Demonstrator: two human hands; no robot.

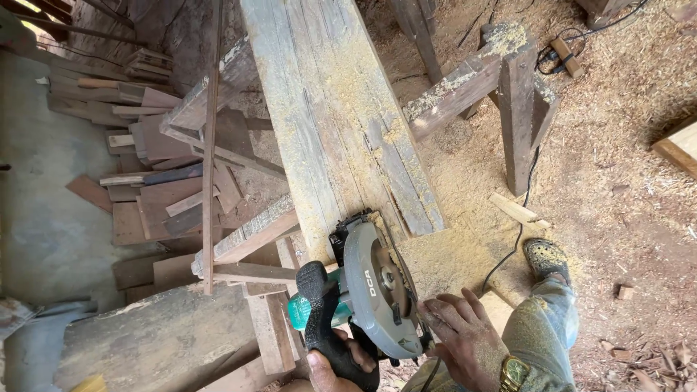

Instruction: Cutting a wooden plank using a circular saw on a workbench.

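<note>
A circular saw (374,287) with a grey guard is held at the near end of a long, worn wooden plank (337,116). The black handle of the saw is gripped by the left hand (337,366), with the fingers wrapped tightly around it. The right hand (461,337) is laid flat just beside the saw's guard, with its fingers spread out and loose, and nothing is held in it. A gold watch (514,372) is worn on that wrist. The plank is covered with yellow sawdust and is rested on wooden sawhorses (501,80). More sawdust is spread over the dirt floor (624,203) to the right. A black power cord (519,225) is seen running across the floor, past a dusty shoe (546,258) and a jeans leg (544,327). To the left of the plank, a heap of wood offcuts (156,189) is piled up, and a thin long stick (210,138) is leaned across it. A small wood strip (515,209) is left lying on the sawdust near the shoe.
</note>
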